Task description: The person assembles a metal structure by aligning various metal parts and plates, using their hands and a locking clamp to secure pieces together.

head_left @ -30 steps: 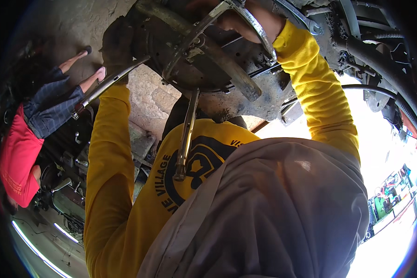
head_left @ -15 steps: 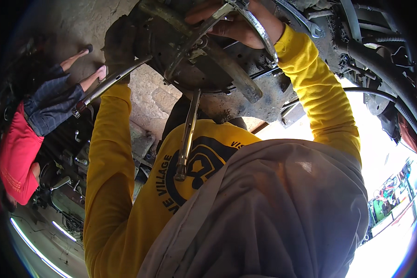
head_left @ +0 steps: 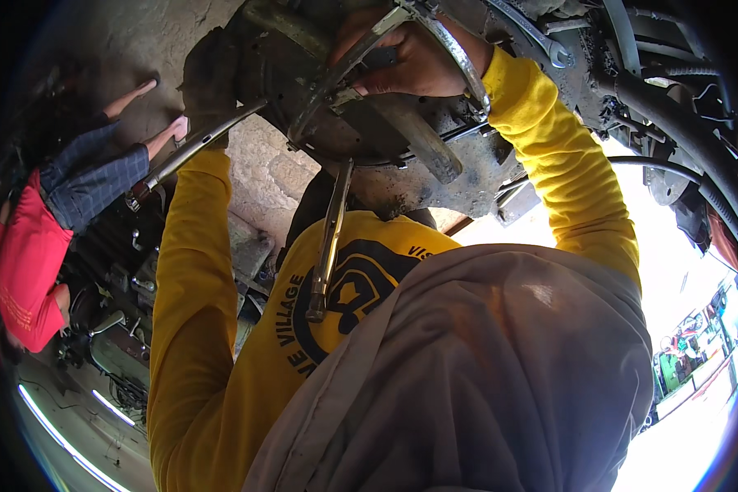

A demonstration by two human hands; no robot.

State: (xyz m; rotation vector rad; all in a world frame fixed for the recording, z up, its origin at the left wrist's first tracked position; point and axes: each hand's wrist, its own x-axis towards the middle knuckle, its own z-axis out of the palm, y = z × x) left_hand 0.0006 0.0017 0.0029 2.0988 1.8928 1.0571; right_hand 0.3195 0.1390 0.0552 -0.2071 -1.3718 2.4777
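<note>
Head view showed little free room: the greasy brake assembly (head_left: 361, 123) sat crowded by hoses and a chassis rail to the right, with rough stone behind. The right hand (head_left: 414, 61) had its fingers curled around a curved metal arm (head_left: 459, 57) on the assembly. The left hand (head_left: 209, 82), gloved, gripped a long steel bar (head_left: 193, 148) whose far end ran past the fingers to the assembly's edge.

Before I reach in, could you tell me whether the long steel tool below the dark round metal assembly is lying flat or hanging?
Hanging: the long steel tool dangles from the dark round metal assembly, with neither hand on it.
</note>
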